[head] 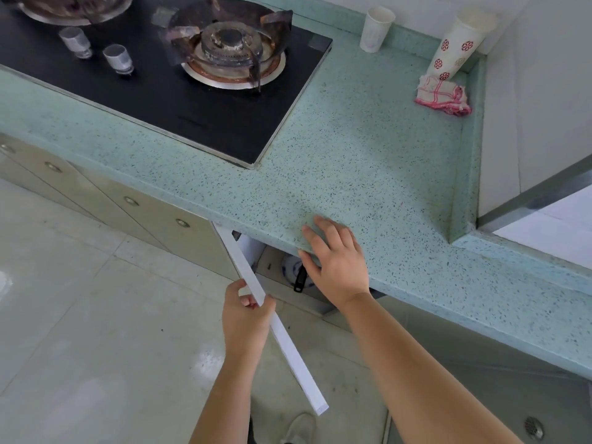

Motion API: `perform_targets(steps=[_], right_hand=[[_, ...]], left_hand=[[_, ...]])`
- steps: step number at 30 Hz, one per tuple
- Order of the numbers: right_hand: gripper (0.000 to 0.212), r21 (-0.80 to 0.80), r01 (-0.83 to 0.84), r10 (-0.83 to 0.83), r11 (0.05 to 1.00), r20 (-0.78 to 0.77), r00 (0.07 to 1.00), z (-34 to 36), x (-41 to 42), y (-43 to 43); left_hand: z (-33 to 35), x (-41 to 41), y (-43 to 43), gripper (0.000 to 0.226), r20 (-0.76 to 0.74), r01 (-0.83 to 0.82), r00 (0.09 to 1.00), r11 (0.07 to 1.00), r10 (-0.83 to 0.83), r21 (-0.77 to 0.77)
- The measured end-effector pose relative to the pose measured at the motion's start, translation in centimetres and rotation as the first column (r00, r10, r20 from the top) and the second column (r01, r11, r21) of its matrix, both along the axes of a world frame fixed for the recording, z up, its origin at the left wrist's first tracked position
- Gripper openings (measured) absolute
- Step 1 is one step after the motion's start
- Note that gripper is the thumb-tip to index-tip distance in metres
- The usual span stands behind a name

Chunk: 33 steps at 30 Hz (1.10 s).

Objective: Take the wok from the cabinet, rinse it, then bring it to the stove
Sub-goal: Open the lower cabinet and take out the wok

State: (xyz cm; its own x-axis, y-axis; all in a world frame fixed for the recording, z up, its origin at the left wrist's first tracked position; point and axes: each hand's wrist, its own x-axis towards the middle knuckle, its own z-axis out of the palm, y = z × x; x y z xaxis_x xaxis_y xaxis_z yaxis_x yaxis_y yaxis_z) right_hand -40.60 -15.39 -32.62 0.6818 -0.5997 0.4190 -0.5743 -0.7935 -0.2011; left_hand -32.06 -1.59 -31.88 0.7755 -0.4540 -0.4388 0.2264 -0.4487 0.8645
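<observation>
Wok (300,278): in the open cabinet (275,267) below the countertop's front edge. Only its black handle shows, pointing outward, with a loop at its end. The bowl is hidden under the countertop (368,161). The handle lies just below the right thumb and apart from the left hand's fingers.

Right hand (336,261): palm down on the countertop's front edge, fingers spread and straight, thumb at the edge's lip.

Left hand (245,315): fingers and thumb pinch the top edge of the white cabinet door (285,341), which is swung out over the floor.

Round white item with blue marking (290,263): behind the handle; I cannot tell what it is.

Stove (192,100): black glass hob at the countertop's rear left, with a rusted burner (229,43) and two metal knobs (118,57).

Plain paper cup (376,28): upright at the rear edge.

Patterned paper cup (458,48): tilted in the rear right corner, printed with red round motifs.

Red-and-white cloth (443,96): crumpled just in front of that cup.
</observation>
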Motion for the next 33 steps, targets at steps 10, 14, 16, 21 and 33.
perform_targets(steps=[10,14,16,21,33], right_hand=[[0.040,0.009,-0.003,0.003,1.000,-0.032,0.999,0.1,-0.2,-0.2],[0.041,0.011,0.001,-0.001,1.000,-0.047,0.999,0.1,-0.1,-0.3],[0.041,0.007,0.002,-0.002,1.000,-0.067,0.998,0.2,-0.1,-0.2],[0.042,0.022,0.014,-0.012,1.000,-0.108,0.994,0.5,0.0,-0.2],[0.043,0.044,0.024,-0.017,0.999,-0.143,0.990,0.7,0.0,0.0]], left_hand=[[0.0,1.1,3.0,0.051,0.150,0.023,0.988,0.989,-0.045,0.146],[0.1,1.6,4.4,0.046,0.208,0.062,0.972,0.977,-0.105,0.203],[-0.2,2.0,4.9,0.048,0.246,0.055,0.962,0.968,-0.117,0.243],[-0.7,2.8,5.5,0.034,0.303,0.018,0.945,0.947,-0.121,0.320],[-1.4,3.5,6.5,0.039,0.482,-0.097,0.869,0.916,-0.113,0.389]])
